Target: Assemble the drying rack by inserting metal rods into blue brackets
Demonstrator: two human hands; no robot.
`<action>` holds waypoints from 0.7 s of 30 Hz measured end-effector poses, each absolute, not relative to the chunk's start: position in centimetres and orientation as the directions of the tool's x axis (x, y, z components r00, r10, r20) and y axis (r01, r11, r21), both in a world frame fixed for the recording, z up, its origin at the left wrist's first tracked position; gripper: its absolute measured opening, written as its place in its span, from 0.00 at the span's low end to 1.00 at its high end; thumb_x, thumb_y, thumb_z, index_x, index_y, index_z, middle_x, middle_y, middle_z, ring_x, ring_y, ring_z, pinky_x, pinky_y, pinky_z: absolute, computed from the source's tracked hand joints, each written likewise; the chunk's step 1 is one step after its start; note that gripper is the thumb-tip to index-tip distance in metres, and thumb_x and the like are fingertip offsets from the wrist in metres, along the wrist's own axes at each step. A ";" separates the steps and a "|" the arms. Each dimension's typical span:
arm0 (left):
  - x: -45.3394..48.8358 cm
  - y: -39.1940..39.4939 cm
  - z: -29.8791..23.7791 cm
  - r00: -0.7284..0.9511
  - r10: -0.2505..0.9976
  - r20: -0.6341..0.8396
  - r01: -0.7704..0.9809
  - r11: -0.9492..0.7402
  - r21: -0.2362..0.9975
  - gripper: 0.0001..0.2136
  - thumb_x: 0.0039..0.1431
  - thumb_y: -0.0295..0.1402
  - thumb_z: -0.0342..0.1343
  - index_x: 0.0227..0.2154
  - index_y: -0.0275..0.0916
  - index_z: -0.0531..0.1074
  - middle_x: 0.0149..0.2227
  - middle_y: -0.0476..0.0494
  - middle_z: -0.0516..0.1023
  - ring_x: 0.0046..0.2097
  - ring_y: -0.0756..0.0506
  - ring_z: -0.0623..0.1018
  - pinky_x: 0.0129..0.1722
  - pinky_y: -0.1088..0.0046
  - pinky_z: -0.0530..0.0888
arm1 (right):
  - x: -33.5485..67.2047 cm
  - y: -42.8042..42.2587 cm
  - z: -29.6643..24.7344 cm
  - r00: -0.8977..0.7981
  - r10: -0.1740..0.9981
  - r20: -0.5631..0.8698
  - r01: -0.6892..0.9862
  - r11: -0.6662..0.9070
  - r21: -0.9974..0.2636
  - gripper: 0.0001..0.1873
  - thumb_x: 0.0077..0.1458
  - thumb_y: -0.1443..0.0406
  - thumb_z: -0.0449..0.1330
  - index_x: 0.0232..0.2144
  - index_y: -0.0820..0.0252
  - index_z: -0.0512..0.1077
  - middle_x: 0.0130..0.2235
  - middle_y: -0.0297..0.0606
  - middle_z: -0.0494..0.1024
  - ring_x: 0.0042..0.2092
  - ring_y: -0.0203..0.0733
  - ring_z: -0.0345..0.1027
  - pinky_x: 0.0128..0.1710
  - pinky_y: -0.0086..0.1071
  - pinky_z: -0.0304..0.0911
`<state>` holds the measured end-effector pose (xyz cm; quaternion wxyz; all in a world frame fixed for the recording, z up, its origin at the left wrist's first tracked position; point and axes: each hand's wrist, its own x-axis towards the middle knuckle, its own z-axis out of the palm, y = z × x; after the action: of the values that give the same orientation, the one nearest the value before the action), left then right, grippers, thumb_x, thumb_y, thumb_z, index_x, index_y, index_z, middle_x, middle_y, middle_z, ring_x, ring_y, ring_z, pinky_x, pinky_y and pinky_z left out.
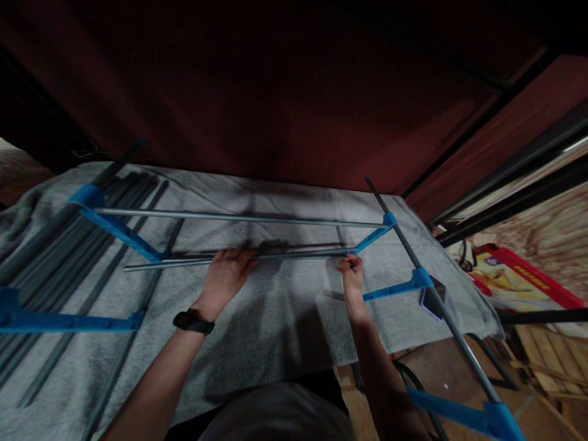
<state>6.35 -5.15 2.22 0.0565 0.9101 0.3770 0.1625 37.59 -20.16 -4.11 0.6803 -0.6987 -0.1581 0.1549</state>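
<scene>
A thin grey metal rod [298,253] runs across the middle of a rack frame made of tubes and blue plastic brackets. My left hand [227,272], wearing a black wristband, is closed over it from above, and its left end sticks out loose below the left blue bracket [122,233]. At its right end my right hand [351,269] pinches with bent fingers, against the tip of the right blue bracket [374,237]. Another rod [248,217] spans both brackets farther back. The right upright tube [407,242] also carries a lower blue bracket [395,288].
Several loose grey tubes [59,288] lie at left on the grey towel-like cloth [275,331]. A phone [432,300] rests beneath the right tube. A dark red panel [275,110] stands behind. Beyond the table's right edge lie a red-and-yellow box [519,278] and a wooden slatted piece [555,361].
</scene>
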 end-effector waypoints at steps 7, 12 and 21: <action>6.5 -5.2 2.9 0.659 0.707 0.256 0.674 -0.707 0.216 0.18 0.70 0.44 0.44 0.50 0.42 0.75 0.45 0.41 0.81 0.46 0.38 0.78 0.48 0.59 0.67 | 40.6 -20.1 -4.7 0.921 0.365 0.137 0.196 -0.130 -0.972 0.36 0.47 0.62 0.56 0.61 0.54 0.58 0.64 0.46 0.63 0.63 0.45 0.60 0.62 0.44 0.59; 6.7 -5.5 3.8 0.667 0.703 0.249 0.680 -0.710 0.181 0.18 0.70 0.42 0.44 0.48 0.41 0.76 0.43 0.40 0.81 0.46 0.38 0.78 0.48 0.59 0.67 | 40.9 -19.6 -4.8 0.893 0.428 0.139 0.180 -0.056 -0.982 0.37 0.47 0.64 0.54 0.62 0.56 0.58 0.63 0.45 0.67 0.64 0.43 0.61 0.66 0.45 0.54; 6.8 -5.4 3.8 0.687 0.677 0.265 0.650 -0.735 0.194 0.18 0.70 0.42 0.44 0.47 0.40 0.76 0.42 0.38 0.81 0.45 0.37 0.78 0.46 0.57 0.68 | 40.4 -19.9 -3.6 0.906 0.417 0.070 0.093 -0.036 -0.995 0.37 0.45 0.65 0.58 0.60 0.52 0.60 0.65 0.41 0.66 0.65 0.40 0.60 0.66 0.42 0.53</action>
<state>6.77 -5.35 3.80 0.0423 0.9175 0.3614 0.1608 40.44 -19.93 -3.62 0.6705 -0.7096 -0.1798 0.1209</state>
